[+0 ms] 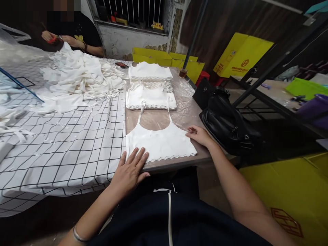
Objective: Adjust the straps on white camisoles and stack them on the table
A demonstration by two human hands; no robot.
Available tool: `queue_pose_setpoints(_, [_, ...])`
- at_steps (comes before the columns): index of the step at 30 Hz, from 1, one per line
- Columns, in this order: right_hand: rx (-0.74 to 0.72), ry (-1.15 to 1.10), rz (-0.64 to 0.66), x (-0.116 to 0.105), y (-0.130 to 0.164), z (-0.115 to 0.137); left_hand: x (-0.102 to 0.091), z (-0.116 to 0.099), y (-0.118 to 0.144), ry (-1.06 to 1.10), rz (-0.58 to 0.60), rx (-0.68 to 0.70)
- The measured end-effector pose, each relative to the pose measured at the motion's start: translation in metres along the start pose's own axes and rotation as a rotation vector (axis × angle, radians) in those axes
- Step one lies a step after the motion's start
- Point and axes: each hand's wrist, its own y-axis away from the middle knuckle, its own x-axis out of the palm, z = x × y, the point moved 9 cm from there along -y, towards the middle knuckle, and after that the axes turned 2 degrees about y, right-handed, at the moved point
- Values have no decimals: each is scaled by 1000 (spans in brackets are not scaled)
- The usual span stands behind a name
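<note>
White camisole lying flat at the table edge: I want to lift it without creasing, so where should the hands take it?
Grip the white camisole at its two top corners where the thin straps join, coming from the near edge; it lies flat, straps pointing away.

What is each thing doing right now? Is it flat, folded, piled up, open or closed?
white top: spread flat, straps stretched away.
left hand: open, palm flat on the top's near edge.
right hand: fingers resting on the top's right corner.
folded stacks: neatly piled.
loose white pile: jumbled, unfolded.
black handbag: lying at the table edge; open or closed, cannot tell.
checked cloth: spread out, slightly wrinkled.
</note>
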Motion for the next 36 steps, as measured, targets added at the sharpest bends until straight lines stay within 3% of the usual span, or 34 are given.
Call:
queue_pose_setpoints(2, [12,80,6,-2,7,5,0,0,0,3,7,-6])
queue_pose_setpoints(6, [177,292,-48,-13,29,-6,1,-1,-1,-9,15,-2])
queue_pose_setpoints(11, [322,95,-1,-5,33,-23,2,1,3,-22,40,25])
queue_pose_setpoints(15, [334,61,34,0,19,-23,-6,0,-2,3,50,24])
queue_pose_setpoints(18, [305,95,65,5,12,-17,-22,-30,-34,82,26,70])
queue_pose_setpoints(21, [286,94,85,8,11,-14,-26,-89,-80,206,59,290])
queue_pose_setpoints(23, [279,81,107,7,10,-14,-14,-122,-105,270,141,399])
queue_pose_setpoints(26, [277,100,117,0,8,-18,14,-145,-117,355,301,477])
queue_pose_setpoints(28, [269,136,105,-7,5,-20,23,-149,-114,417,325,504])
queue_pose_setpoints(31, [241,192,59,-16,4,-20,19,-147,-107,500,304,498])
queue_pose_setpoints(34, [181,229,-61,-21,6,-9,0,-137,-104,610,304,477])
queue_pose_setpoints(36, [125,212,-139,-18,3,4,-19,-112,-105,659,237,392])
